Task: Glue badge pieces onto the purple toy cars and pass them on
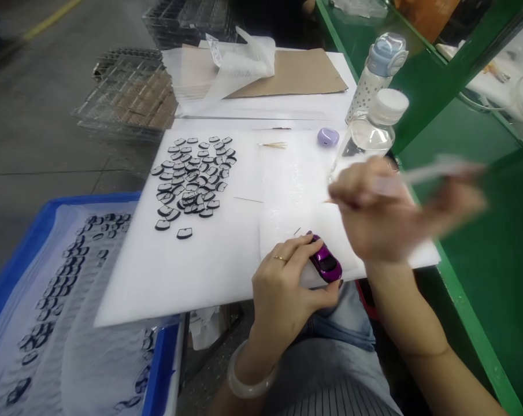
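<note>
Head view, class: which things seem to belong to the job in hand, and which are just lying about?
Likely the job:
purple toy car, held in the left grip
pale slim tool, blurred, in the right grip
small black-edged pieces, spread on the white work surface

Likely just lying about:
dotted bottle
clear bottle, use uncertain
lilac case
brown cardboard

The place looks like a workshop or factory floor. Dozens of near-identical small parts (pixel 194 179) lie spread on a white table (pixel 226 260), and more sit in rows in a blue crate (pixel 164 367) beside it. Clear trays (pixel 129 92) are piled near a grey floor (pixel 48 133) marked with a yellow line (pixel 52 22).
</note>
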A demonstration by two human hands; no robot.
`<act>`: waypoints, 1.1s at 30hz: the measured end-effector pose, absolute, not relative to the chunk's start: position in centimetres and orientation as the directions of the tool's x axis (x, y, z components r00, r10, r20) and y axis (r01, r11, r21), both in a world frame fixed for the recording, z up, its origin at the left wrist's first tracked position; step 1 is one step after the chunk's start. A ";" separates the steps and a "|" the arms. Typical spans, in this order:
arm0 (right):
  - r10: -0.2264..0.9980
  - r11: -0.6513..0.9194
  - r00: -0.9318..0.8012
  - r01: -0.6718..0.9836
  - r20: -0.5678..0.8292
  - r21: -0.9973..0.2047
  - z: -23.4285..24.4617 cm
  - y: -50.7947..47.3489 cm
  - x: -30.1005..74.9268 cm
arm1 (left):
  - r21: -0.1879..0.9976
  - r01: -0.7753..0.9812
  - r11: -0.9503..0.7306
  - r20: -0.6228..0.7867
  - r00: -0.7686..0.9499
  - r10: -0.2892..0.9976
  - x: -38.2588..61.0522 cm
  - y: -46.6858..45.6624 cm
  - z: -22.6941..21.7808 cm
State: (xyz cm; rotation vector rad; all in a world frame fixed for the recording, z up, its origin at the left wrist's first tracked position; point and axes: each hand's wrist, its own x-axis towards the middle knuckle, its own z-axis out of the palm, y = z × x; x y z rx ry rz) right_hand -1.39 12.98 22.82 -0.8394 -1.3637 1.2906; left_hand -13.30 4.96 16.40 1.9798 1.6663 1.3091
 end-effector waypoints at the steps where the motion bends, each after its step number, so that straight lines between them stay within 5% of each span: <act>1: 0.954 0.135 -0.242 -0.174 0.175 -0.975 22.2 14.0 -1.4 | 0.670 0.668 -0.324 0.471 -0.046 0.881 -13.3 4.9 16.3; 4: 0.951 0.144 -0.264 -0.088 0.162 -0.986 20.4 16.2 1.4 | 0.646 0.690 -0.327 0.476 -0.028 0.879 -13.5 4.8 16.2; 7: 0.950 0.294 0.042 0.211 0.309 -0.932 19.3 18.7 9.5 | 0.594 0.722 -0.356 0.508 0.007 0.861 -13.8 4.6 15.9; 9: 0.896 0.109 0.272 0.632 0.351 -0.767 18.6 21.0 16.4 | 0.546 0.745 -0.382 0.528 0.048 0.848 -13.9 4.4 15.6; 15: 0.823 -0.166 0.443 0.787 0.355 -0.595 16.5 27.0 29.9 | 0.437 0.785 -0.438 0.558 0.145 0.817 -14.1 4.3 15.4; 21: 0.848 -0.118 0.347 0.860 0.400 -0.497 14.8 26.9 29.2 | 0.398 0.805 -0.441 0.559 0.169 0.812 -14.0 4.3 15.4; 28: 0.931 0.285 -0.152 0.870 0.332 -0.402 15.1 19.7 20.7 | 0.389 0.795 -0.465 0.590 0.173 0.789 -14.1 4.4 15.1; 33: 0.898 0.384 -0.233 0.830 0.374 -0.404 16.6 18.4 15.4 | 0.425 0.770 -0.476 0.606 0.149 0.782 -13.6 4.5 15.3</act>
